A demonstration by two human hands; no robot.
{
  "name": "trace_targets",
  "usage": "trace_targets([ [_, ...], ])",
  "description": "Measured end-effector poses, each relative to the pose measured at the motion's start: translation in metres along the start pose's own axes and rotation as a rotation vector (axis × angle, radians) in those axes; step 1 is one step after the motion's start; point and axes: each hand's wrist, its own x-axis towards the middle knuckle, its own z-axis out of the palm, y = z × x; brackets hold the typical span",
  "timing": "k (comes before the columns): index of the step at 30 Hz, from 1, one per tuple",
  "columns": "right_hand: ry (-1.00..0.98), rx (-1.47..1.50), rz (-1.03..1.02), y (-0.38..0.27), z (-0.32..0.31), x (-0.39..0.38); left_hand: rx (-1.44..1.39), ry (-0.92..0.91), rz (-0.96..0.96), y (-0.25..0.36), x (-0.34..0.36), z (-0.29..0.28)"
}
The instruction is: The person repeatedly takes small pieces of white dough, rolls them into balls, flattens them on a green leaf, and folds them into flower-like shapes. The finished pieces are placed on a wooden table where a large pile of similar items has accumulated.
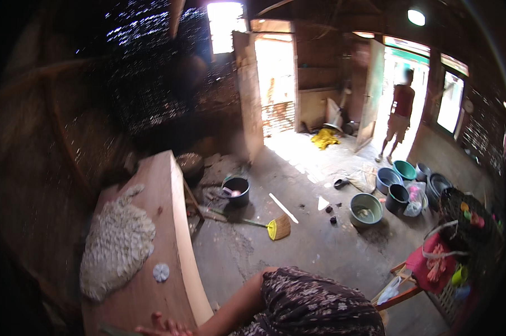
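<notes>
My left hand (169, 326) shows at the bottom edge on the wooden bench (169, 235), fingers curled by a dark, flattish object (121, 330) too cut off to make out. A large mound of pale, scalloped, doughy-looking material (116, 249) lies on the bench, with a small round, ridged white piece (160, 273) apart from it. My bare limb and dark floral clothing (314, 302) fill the lower middle. My right hand is out of view.
A broom (278, 229) and a dark bucket (236, 190) are on the concrete floor. Several tubs (366, 210) stand at right, beside a red-draped chair (426, 260). A person (401, 112) stands in the right doorway. A yellow cloth (324, 138) lies between two open doors.
</notes>
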Motion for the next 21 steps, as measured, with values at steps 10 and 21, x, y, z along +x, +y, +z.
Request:
trace_targets([
  [10,-0.207,1.183,0.663,0.012,0.112,-0.014,-0.442,-0.026,0.187,-0.024,-0.067,-0.136],
  [21,-0.385,-0.324,-0.005,0.106,0.203,0.067,-0.435,0.362,1.137,0.091,-0.188,-0.237],
])
